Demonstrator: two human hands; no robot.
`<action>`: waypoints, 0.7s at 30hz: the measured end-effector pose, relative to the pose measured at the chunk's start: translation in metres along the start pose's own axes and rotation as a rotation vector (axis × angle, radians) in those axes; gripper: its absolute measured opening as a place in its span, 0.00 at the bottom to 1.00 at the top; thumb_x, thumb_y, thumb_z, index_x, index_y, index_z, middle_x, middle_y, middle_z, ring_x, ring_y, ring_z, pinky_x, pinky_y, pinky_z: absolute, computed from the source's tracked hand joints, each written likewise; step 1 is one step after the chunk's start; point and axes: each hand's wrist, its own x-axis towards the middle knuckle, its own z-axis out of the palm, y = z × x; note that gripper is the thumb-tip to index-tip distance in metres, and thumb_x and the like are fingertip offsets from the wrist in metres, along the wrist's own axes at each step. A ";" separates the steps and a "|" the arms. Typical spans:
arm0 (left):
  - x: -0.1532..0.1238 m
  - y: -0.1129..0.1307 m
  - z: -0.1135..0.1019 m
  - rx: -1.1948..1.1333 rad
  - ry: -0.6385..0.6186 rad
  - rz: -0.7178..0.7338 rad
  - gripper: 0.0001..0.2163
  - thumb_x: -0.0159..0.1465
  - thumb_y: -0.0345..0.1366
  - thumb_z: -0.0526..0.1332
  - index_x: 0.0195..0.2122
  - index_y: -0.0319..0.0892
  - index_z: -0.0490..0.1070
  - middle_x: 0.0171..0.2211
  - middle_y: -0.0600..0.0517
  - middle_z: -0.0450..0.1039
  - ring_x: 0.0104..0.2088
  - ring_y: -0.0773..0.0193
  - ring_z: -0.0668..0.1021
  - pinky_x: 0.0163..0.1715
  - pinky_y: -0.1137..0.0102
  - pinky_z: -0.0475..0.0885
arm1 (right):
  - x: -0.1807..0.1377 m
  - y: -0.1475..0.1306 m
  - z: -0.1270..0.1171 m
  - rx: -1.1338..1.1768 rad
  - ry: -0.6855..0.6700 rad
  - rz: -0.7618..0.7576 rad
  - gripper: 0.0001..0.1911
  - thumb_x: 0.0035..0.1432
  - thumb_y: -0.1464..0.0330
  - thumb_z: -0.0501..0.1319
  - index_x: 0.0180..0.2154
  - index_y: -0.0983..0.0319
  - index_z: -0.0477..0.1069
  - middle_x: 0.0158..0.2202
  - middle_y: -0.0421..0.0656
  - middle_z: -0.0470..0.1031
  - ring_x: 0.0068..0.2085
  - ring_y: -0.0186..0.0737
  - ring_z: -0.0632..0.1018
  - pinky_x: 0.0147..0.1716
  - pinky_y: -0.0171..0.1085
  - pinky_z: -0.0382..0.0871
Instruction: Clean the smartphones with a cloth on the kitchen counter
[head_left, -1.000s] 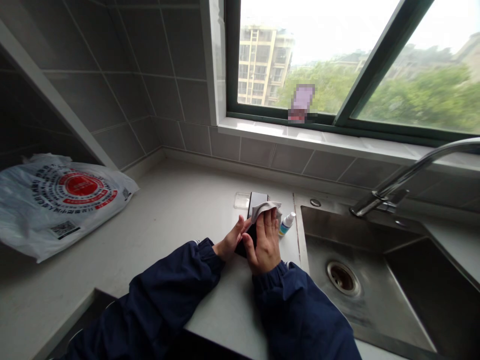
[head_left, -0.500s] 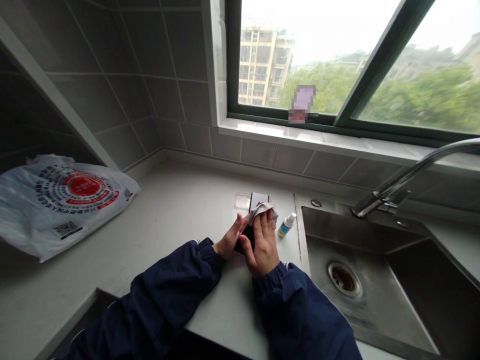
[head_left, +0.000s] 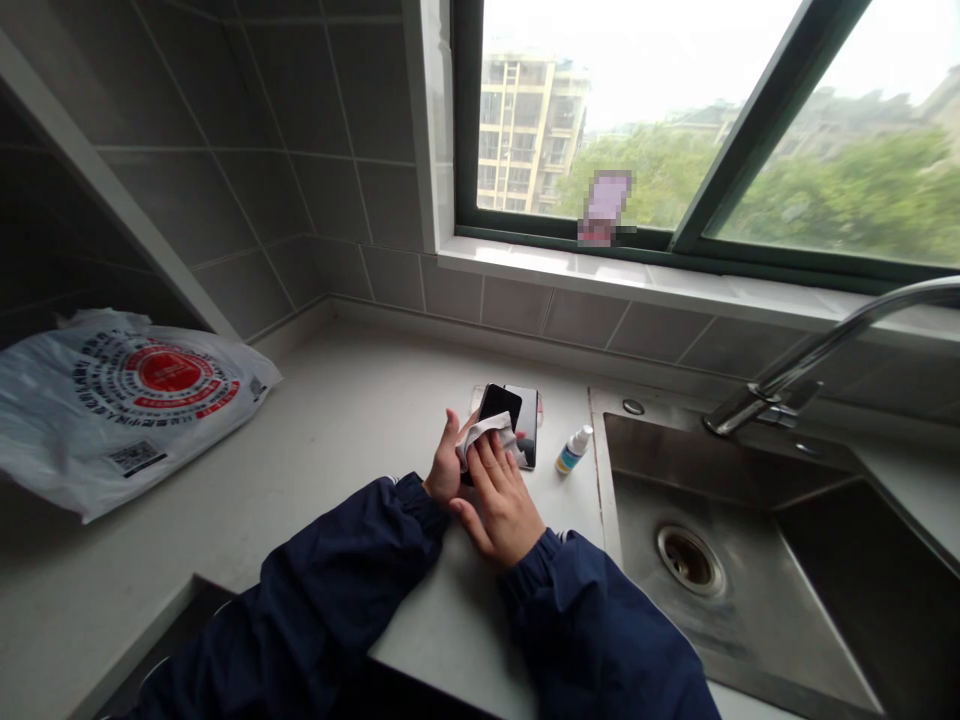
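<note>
My left hand holds a black smartphone from beneath, with its thumb raised at the side. A light grey cloth lies across the lower part of the phone's face. My right hand presses this cloth onto the phone with its fingers. Behind the held phone, a second flat device with a glossy screen rests on the counter, partly covered. A clear case peeks out around them. Just right of these stands a small spray bottle with a white cap and a blue and yellow label.
A white plastic bag with red and black print lies at the left of the white counter. On the right is a steel sink with a chrome faucet. A window is above, with a blurred patch on its sill.
The held phone has come left, uncovering more of the second device. My right hand and the cloth have slid down and left along the phone.
</note>
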 end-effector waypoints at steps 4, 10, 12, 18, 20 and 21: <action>0.001 0.004 -0.003 -0.032 0.045 -0.006 0.35 0.64 0.64 0.44 0.62 0.44 0.62 0.51 0.36 0.75 0.45 0.46 0.81 0.46 0.50 0.73 | 0.000 -0.004 -0.002 -0.005 -0.057 -0.026 0.35 0.66 0.60 0.54 0.68 0.71 0.52 0.70 0.56 0.49 0.71 0.58 0.47 0.64 0.59 0.55; 0.000 0.010 0.000 -0.020 0.138 0.030 0.36 0.64 0.64 0.43 0.61 0.44 0.63 0.51 0.36 0.75 0.40 0.45 0.82 0.39 0.49 0.75 | 0.001 -0.006 -0.005 0.016 -0.067 -0.057 0.32 0.66 0.66 0.54 0.67 0.71 0.54 0.69 0.56 0.54 0.70 0.57 0.52 0.63 0.59 0.57; 0.000 0.012 -0.001 -0.017 0.156 0.031 0.37 0.63 0.66 0.43 0.61 0.42 0.63 0.52 0.35 0.74 0.41 0.44 0.81 0.39 0.48 0.76 | 0.001 -0.006 -0.004 0.029 -0.067 -0.065 0.30 0.66 0.68 0.53 0.66 0.71 0.56 0.68 0.56 0.55 0.70 0.56 0.53 0.63 0.58 0.58; 0.002 0.018 -0.002 -0.033 0.187 0.002 0.41 0.62 0.67 0.41 0.62 0.38 0.63 0.55 0.33 0.71 0.41 0.42 0.81 0.37 0.49 0.76 | 0.000 -0.008 -0.004 0.048 -0.048 -0.075 0.27 0.65 0.70 0.52 0.64 0.71 0.60 0.67 0.55 0.59 0.70 0.54 0.55 0.63 0.55 0.60; 0.002 0.019 -0.001 -0.029 0.197 0.017 0.41 0.62 0.67 0.41 0.63 0.39 0.62 0.56 0.33 0.71 0.42 0.41 0.81 0.36 0.49 0.77 | 0.000 -0.009 -0.004 0.041 -0.040 -0.074 0.28 0.65 0.70 0.53 0.65 0.69 0.59 0.67 0.55 0.59 0.69 0.54 0.56 0.63 0.56 0.60; 0.002 0.019 -0.001 -0.034 0.195 0.020 0.41 0.62 0.67 0.41 0.63 0.39 0.62 0.56 0.33 0.70 0.42 0.41 0.81 0.37 0.49 0.76 | 0.001 -0.009 -0.005 0.034 -0.038 -0.073 0.28 0.65 0.70 0.53 0.65 0.69 0.59 0.67 0.54 0.59 0.69 0.54 0.56 0.63 0.56 0.59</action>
